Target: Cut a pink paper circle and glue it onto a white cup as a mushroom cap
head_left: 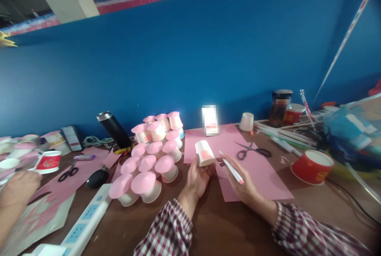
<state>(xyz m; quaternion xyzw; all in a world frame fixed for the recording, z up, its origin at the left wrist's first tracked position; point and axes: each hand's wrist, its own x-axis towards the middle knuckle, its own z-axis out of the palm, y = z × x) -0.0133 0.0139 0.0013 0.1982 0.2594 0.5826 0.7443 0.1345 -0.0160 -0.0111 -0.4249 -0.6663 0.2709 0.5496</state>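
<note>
My left hand (pixel 195 178) holds a small white paper cup (pixel 204 153) on its side, with a pink patch showing on its wall. My right hand (pixel 239 180) grips a white pen-like stick with a pink tip (pixel 232 170), its upper end close to the cup. Both hands hover over sheets of pink paper (pixel 262 180) on the brown table (pixel 238 232). Left of my left hand stands a cluster of several upturned white cups with pink discs on top (pixel 154 156).
Black scissors (pixel 253 151) lie on the pink paper. A red cup (pixel 312 166) stands at right, a white power strip (pixel 86 220) at front left. Another person's hand (pixel 18 188) works at far left near a red cup (pixel 47 162) and scissors (pixel 68 172). A black flask (pixel 114 129) leans behind the cluster.
</note>
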